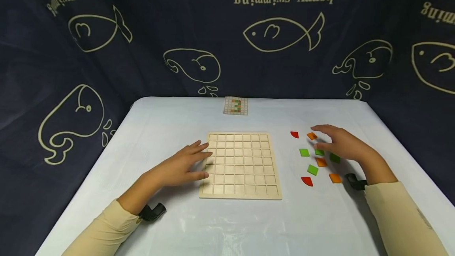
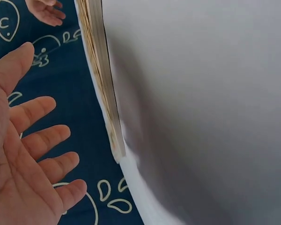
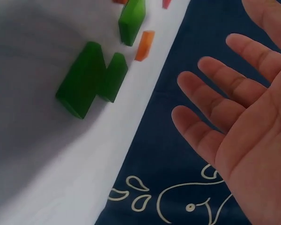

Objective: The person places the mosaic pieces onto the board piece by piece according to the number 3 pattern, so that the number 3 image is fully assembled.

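A pale wooden board (image 1: 239,168) with a grid of square recesses lies in the middle of the white table. My left hand (image 1: 183,167) is at its left edge, fingers spread and holding nothing; whether the fingertips touch the board I cannot tell. Over the loose tiles on the right hovers my right hand (image 1: 341,143), its palm (image 3: 260,145) and outstretched fingers bare. Around it lie green square tiles (image 1: 313,170), orange square tiles (image 1: 335,178) and red quarter-round tiles (image 1: 294,134). The hand partly covers some of these pieces in the head view.
A small card (image 1: 235,106) printed with a coloured grid pattern lies at the table's far edge. Behind the white table (image 1: 170,121) hangs a dark blue cloth (image 1: 227,66) with fish and whale drawings. Each wrist carries a black device (image 1: 153,211).
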`<state>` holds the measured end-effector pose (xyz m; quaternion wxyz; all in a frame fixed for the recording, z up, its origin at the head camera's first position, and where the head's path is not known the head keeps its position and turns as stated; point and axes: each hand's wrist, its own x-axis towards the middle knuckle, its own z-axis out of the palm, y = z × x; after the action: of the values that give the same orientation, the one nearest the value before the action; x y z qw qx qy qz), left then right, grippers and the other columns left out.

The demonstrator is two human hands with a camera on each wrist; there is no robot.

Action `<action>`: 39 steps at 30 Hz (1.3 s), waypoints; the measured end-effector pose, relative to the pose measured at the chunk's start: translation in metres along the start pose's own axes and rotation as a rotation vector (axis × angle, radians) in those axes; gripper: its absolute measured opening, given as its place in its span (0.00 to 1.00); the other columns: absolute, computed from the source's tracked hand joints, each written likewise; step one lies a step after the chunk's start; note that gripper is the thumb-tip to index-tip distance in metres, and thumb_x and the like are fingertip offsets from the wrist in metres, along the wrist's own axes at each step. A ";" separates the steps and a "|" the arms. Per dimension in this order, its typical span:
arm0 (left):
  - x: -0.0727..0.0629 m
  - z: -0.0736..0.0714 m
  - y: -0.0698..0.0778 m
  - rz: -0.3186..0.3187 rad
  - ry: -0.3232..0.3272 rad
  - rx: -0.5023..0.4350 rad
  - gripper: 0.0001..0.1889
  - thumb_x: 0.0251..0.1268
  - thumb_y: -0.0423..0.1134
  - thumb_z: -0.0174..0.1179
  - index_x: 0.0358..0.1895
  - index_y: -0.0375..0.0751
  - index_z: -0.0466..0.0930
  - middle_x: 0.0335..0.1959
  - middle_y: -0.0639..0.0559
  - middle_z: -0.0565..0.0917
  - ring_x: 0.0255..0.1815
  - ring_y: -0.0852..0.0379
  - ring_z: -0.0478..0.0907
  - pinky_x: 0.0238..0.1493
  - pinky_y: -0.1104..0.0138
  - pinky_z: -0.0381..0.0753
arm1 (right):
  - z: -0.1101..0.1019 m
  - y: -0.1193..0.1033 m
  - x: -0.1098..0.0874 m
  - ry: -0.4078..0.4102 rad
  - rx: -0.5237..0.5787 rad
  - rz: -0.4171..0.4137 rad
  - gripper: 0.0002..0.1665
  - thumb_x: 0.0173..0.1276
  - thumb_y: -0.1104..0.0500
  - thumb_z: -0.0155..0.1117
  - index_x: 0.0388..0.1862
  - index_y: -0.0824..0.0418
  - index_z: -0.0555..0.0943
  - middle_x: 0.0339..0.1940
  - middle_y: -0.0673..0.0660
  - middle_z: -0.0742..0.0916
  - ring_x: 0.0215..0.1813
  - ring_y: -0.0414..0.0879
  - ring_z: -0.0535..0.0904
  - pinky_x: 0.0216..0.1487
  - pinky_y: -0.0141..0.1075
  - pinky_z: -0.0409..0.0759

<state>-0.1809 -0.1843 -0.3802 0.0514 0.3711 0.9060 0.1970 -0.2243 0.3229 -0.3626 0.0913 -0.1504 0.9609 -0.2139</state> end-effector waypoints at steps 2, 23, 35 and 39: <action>0.001 0.000 0.002 0.000 -0.012 0.004 0.35 0.67 0.57 0.62 0.71 0.42 0.70 0.76 0.42 0.61 0.79 0.40 0.49 0.74 0.45 0.52 | -0.001 0.002 0.003 -0.014 0.007 0.024 0.37 0.71 0.51 0.66 0.73 0.64 0.67 0.69 0.72 0.72 0.70 0.69 0.64 0.66 0.66 0.62; 0.008 0.012 0.001 0.078 -0.035 0.019 0.32 0.66 0.52 0.65 0.69 0.42 0.73 0.74 0.44 0.66 0.77 0.42 0.55 0.72 0.48 0.57 | -0.007 0.019 0.017 -0.056 0.196 0.058 0.35 0.73 0.53 0.63 0.73 0.66 0.67 0.69 0.70 0.73 0.69 0.67 0.67 0.65 0.63 0.66; 0.003 0.011 0.005 0.193 -0.135 0.173 0.30 0.69 0.52 0.61 0.69 0.41 0.74 0.74 0.45 0.67 0.77 0.38 0.54 0.71 0.42 0.56 | -0.003 0.026 0.020 -0.052 0.185 0.110 0.33 0.73 0.50 0.62 0.72 0.64 0.69 0.68 0.69 0.74 0.68 0.66 0.68 0.65 0.64 0.64; -0.003 0.011 0.007 0.148 -0.182 0.191 0.30 0.72 0.51 0.59 0.71 0.41 0.70 0.75 0.46 0.65 0.78 0.40 0.52 0.70 0.39 0.56 | -0.002 0.028 0.020 -0.052 0.216 0.103 0.35 0.73 0.49 0.62 0.72 0.66 0.68 0.68 0.70 0.74 0.68 0.66 0.67 0.65 0.64 0.65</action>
<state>-0.1715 -0.1790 -0.3876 0.0830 0.4566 0.8823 0.0786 -0.2505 0.3418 -0.3752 0.1430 -0.0955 0.9360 -0.3071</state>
